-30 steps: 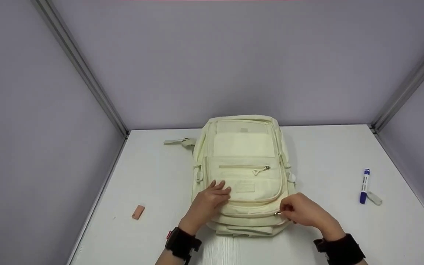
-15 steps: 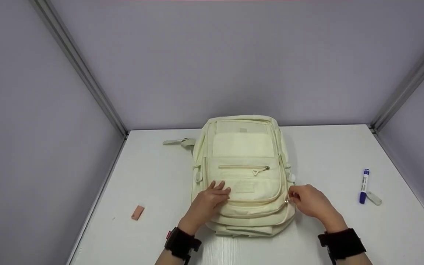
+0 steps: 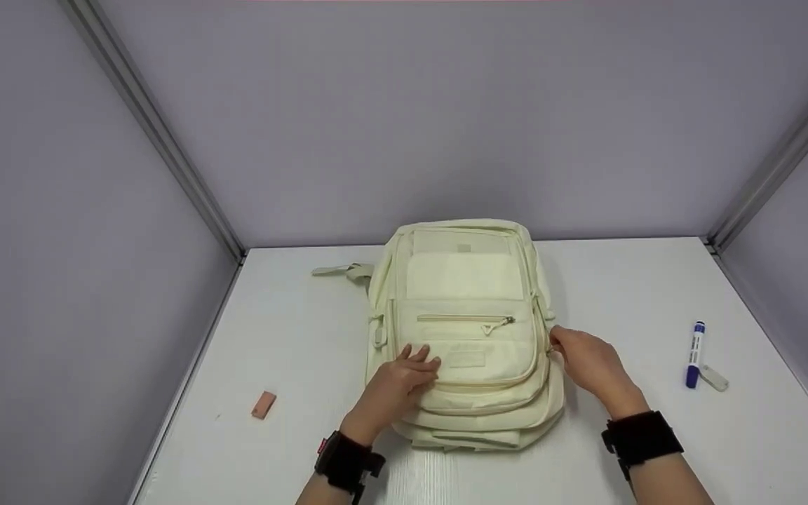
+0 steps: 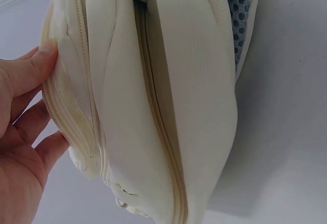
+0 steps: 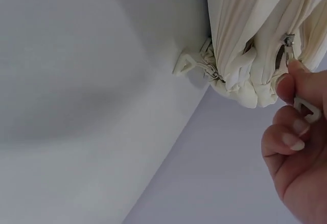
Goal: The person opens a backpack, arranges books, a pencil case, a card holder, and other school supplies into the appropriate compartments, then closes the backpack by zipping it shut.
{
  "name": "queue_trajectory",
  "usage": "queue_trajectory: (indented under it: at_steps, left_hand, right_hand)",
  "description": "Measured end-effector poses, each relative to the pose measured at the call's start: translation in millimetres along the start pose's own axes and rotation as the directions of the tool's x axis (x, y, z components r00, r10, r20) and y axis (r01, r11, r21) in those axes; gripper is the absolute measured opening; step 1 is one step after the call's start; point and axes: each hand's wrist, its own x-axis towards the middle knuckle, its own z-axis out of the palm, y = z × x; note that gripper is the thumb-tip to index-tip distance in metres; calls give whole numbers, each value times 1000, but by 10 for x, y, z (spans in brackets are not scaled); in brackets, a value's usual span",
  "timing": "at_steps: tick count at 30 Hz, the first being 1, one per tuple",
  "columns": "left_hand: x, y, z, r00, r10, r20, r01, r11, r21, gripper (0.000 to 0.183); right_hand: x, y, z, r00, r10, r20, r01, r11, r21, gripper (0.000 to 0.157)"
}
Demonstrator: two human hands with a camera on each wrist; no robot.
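Observation:
A cream backpack (image 3: 463, 277) lies front side up on the white table. My left hand (image 3: 395, 384) rests on its lower left front with the fingers spread; in the left wrist view the thumb and fingers press along the edge of the front pocket. At the bag's right side, my right hand (image 3: 590, 358) pinches a zipper pull (image 5: 289, 52) between thumb and forefinger. The pull's light triangular end hangs below those fingertips in the right wrist view. Along the bag's side in the left wrist view runs a long zipper (image 4: 153, 93), with a gap beside it near the top.
On the table (image 3: 292, 330), a small pinkish-orange block (image 3: 264, 405) lies to the left. A blue and white marker (image 3: 695, 354) and a small pale grey object (image 3: 714, 378) lie to the right. A strap (image 3: 344, 271) sticks out at the bag's upper left. Grey panels surround the table.
My right hand has drawn the zipper pull from the lower front of the bag round the corner and up its right side. My left hand has stayed in place.

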Motion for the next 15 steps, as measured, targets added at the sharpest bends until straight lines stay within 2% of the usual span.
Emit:
queue_trajectory:
  at_steps: [3, 8, 15]
  left_hand:
    - [-10, -5, -5, 1000, -12, 9, 12, 1000, -15, 16]
    - [-6, -1, -31, 999, -33, 21, 34, 999, -39, 16]
    - [12, 7, -39, 999, -31, 39, 32, 999, -20, 14]
  right_hand:
    - [70, 45, 3, 999, -23, -34, 23, 1000, -8, 6]
    - [248, 144, 5, 997, -13, -76, 14, 1000, 18, 4]
    - [518, 220, -15, 995, 41, -93, -40, 999, 10, 13]
